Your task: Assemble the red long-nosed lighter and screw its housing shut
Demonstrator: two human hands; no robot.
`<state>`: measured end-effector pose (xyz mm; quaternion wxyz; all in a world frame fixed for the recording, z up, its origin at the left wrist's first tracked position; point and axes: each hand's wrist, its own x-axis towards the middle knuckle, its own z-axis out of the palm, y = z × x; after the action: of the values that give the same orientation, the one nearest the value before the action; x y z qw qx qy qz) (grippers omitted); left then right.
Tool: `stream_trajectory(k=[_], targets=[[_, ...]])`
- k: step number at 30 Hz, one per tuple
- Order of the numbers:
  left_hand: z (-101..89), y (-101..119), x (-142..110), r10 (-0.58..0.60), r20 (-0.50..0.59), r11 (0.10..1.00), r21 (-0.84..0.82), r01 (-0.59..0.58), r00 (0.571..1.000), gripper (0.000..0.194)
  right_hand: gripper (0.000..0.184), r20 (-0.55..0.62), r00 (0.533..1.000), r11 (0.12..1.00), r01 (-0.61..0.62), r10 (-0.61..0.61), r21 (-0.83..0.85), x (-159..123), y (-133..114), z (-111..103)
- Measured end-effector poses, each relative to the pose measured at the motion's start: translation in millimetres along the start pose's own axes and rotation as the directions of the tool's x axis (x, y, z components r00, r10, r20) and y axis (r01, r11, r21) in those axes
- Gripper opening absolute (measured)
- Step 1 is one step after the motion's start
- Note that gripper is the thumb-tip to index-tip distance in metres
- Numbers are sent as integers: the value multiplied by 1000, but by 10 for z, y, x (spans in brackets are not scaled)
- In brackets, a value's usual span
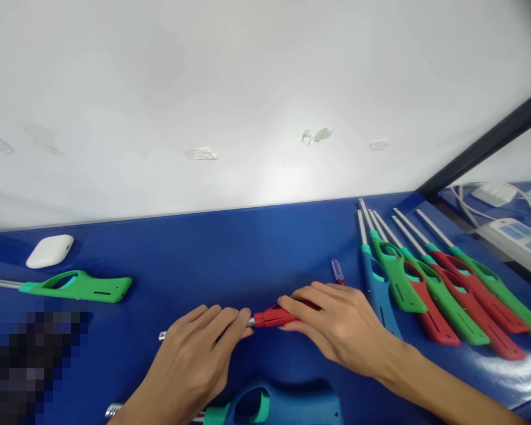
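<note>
A red long-necked gas lighter (271, 319) lies crosswise between my hands, low over the blue table. My left hand (207, 345) is wrapped round its metal tube, whose tip pokes out on the left. My right hand (331, 321) grips the red handle, covering most of it. Nearer to me is a blue lighter (292, 404) with a teal trigger, partly hidden by my left forearm. Just beyond my right hand lies a small screwdriver with a clear purplish handle (337, 270), its other end hidden.
Several finished-looking lighters in blue, green and red, such as a green one (398, 277), lie fanned at the right. Far left are a green lighter (88, 286) and a white earbud case (50, 251). A power strip (517, 239) sits beyond the black post; a white wall stands behind.
</note>
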<state>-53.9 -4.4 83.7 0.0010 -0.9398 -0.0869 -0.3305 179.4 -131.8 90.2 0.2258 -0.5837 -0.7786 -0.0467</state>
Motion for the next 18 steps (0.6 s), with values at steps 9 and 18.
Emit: stream_trajectory(k=[9, 18], targets=[[14, -3, 12, 17, -6, 999, 48, -17, 1000, 22, 30, -20, 1000, 1000, 9, -9, 0, -13, -5, -8], [13, -1, -44, -30, -28, 999, -30, 30, 999, 18, 33, 7, 1000, 1000, -17, 17, 17, -17, 5, -8]])
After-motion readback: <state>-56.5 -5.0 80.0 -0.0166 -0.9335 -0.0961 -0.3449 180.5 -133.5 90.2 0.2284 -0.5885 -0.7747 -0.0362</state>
